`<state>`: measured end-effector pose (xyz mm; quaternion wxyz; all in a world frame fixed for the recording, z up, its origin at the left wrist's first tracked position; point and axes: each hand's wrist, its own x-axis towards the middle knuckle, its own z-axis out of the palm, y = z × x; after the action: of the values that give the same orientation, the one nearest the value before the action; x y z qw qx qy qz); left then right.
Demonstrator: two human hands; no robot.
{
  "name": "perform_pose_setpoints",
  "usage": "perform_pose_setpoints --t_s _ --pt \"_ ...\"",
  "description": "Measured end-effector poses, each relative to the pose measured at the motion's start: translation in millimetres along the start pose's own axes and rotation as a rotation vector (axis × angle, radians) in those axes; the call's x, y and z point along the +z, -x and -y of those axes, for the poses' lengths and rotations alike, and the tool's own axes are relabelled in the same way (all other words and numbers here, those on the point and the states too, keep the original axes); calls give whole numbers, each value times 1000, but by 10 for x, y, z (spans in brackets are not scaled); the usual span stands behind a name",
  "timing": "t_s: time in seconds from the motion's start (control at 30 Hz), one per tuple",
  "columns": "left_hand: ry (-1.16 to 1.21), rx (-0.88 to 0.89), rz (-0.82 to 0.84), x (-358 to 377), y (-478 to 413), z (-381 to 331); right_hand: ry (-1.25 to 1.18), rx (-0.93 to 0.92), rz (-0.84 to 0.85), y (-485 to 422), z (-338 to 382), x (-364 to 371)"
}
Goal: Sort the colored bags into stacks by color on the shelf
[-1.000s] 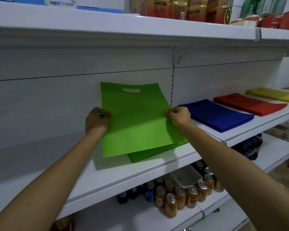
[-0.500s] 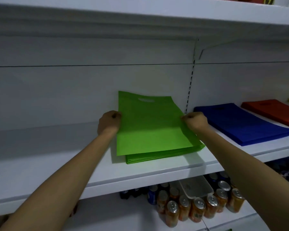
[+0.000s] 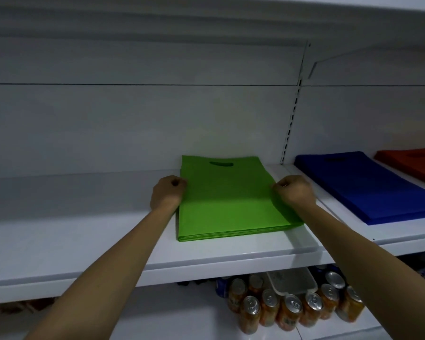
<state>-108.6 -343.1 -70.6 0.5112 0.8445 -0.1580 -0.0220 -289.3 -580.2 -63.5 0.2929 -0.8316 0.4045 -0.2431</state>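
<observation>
Fingers of left hand curled tight into a near fist, pinching the left edge of the top green bag, a little way down from its handle end. Fingers of right hand curled the same way, nipping the right edge directly opposite. Backs of both hands turned up, bare forearms reaching in from below. Exact hold under the curled fingertips too small to make out.

Green bag lying flat on top of green stack, handle cutout toward the back panel, sides close to flush with the bags beneath, thin layers showing along the front edge. Green stack sitting on the white shelf, toward the right end of this section, rear edge up against the back panel, front edge short of the shelf lip.

Right of that, past a slotted upright, blue stack flat on the neighbouring shelf section, well apart from the green. Further right, red stack, partly cut off by the frame edge, near the blue without touching.

Below, on a lower shelf: cluster of orange drink cans standing upright, silver tops showing, with a clear plastic tub resting on the rear ones. Darker items behind, too dim to tell.
</observation>
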Motion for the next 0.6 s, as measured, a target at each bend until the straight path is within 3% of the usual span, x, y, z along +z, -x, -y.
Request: perform_pose_setpoints --t_s 0.23,0.4,0.6 --pt "-26 21 -48 98 13 40 1 -1 0 -64 -95 13" --pt "118 19 -79 127 94 27 -28 -5 38 -92 -143 17" --pt "-154 86 125 130 221 -39 -28 0 98 -77 -121 26"
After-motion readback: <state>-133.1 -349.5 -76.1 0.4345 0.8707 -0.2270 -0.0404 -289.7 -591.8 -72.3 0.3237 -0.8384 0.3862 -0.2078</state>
